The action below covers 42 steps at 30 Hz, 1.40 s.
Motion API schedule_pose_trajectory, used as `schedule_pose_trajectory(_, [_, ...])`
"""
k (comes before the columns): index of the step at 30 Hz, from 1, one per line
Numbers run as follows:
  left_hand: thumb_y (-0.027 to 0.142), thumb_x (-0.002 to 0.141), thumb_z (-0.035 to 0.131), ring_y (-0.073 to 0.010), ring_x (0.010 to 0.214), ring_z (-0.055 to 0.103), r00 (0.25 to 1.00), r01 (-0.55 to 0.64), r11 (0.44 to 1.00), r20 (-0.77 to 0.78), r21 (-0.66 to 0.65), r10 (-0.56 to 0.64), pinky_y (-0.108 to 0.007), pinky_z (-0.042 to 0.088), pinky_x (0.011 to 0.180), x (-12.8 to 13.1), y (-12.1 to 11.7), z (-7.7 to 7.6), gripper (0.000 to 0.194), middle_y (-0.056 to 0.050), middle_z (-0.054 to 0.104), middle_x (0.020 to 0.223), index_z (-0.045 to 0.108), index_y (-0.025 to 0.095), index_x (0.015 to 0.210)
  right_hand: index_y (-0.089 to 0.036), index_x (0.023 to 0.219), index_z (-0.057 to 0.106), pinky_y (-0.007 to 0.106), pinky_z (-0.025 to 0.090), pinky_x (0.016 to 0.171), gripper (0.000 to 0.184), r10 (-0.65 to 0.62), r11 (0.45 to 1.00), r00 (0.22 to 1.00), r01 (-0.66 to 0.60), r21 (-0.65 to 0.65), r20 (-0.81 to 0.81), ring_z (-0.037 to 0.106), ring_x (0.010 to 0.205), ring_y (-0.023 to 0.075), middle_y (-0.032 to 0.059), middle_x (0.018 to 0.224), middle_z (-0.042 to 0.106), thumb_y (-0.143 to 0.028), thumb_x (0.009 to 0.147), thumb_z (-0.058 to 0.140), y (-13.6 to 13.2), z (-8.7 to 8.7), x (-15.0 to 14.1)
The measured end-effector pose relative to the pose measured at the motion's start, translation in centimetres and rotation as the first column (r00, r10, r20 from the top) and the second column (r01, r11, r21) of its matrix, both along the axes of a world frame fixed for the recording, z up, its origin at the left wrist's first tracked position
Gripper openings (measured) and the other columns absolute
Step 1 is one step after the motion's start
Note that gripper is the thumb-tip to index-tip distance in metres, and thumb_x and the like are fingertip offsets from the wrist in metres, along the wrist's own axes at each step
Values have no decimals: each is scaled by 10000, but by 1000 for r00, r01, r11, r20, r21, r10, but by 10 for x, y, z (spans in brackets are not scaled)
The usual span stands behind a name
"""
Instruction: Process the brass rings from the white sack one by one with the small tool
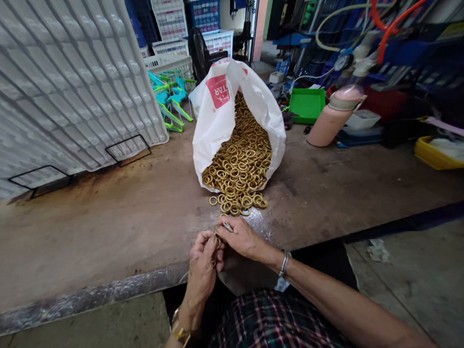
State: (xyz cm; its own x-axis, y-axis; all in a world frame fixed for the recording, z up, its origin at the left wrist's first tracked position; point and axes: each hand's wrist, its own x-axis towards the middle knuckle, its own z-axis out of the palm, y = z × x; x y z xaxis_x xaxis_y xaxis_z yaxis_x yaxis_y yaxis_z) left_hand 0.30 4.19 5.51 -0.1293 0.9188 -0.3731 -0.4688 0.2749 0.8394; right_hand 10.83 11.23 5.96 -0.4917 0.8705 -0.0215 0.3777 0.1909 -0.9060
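Note:
Near the table's front edge, my left hand (203, 260) is closed around a brass-coloured ring (218, 243), pinched between thumb and fingers. My right hand (241, 237) meets it from the right, closed on a small grey metal tool (228, 227) whose tip shows past the fingers; its exact kind cannot be made out. Just beyond both hands, loose brass-coloured rings (234, 202) spill onto the table. They come from the mouth of a white plastic sack (209, 143), which lies on its side with red print and is full of such rings.
The brown table (138, 220) has a worn front edge. At left stand large white ribbed panels (64, 75) with black wire frames. Turquoise-and-green plastic pieces (174, 100) sit behind. To the right are a pink bottle (327, 122), a green tray (308, 105) and a yellow tray (437, 155).

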Motion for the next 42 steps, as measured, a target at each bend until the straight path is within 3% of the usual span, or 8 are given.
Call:
schedule_pose_trajectory(11, [478, 741, 577, -39, 405, 336, 974, 70, 997, -219, 21, -64, -140, 235, 350, -8, 0, -4, 323, 48, 479, 585, 512, 169, 811, -166, 670, 513, 192, 288, 542, 180, 41, 994, 998, -45, 103, 42, 386, 558, 78, -39, 602, 484, -239, 814, 435, -2, 2, 4])
schedule_pose_trajectory(21, [458, 722, 615, -36, 419, 351, 993, 51, 998, -107, 24, -48, -147, 255, 377, -8, -2, -6, 316, 37, 495, 604, 511, 163, 768, -172, 653, 514, 197, 297, 553, 220, 12, 998, 1000, -13, 66, 13, 394, 558, 84, -35, 594, 490, -232, 827, 393, -1, 2, 2])
schedule_pose_trajectory(29, [447, 697, 643, -40, 445, 384, 997, 69, 998, 15, 9, -69, -139, 254, 375, -5, -1, -1, 331, 26, 535, 643, 486, 165, 771, -179, 747, 557, 196, 321, 556, 221, 30, 997, 999, -32, 70, 22, 447, 565, 93, -26, 604, 521, -233, 850, 369, -2, -1, 3])
schedule_pose_trajectory(33, [460, 666, 665, -40, 430, 376, 1000, 22, 1000, -6, 16, -22, -147, 257, 370, -3, -1, -1, 359, 28, 539, 627, 476, 167, 751, -185, 874, 570, 207, 331, 594, 185, 14, 985, 985, -43, 166, 173, 503, 628, 111, 1, 687, 585, -149, 808, 401, -1, -8, 7])
schedule_pose_trajectory(36, [468, 676, 654, -40, 432, 374, 1000, 6, 1000, -29, 31, -5, -148, 263, 374, -3, 0, -3, 354, 27, 537, 630, 483, 168, 753, -192, 904, 579, 226, 321, 623, 207, 63, 954, 931, -162, 251, 360, 539, 698, 139, 28, 757, 618, -126, 772, 435, -3, -14, 10])
schedule_pose_trajectory(42, [467, 749, 582, -43, 419, 354, 994, 45, 996, -100, 76, -37, -155, 275, 388, -5, -2, -11, 309, 49, 466, 558, 490, 172, 760, -192, 897, 570, 239, 284, 594, 192, 95, 928, 851, -264, 264, 517, 553, 698, 154, 45, 784, 634, -153, 798, 410, -7, -14, 11])
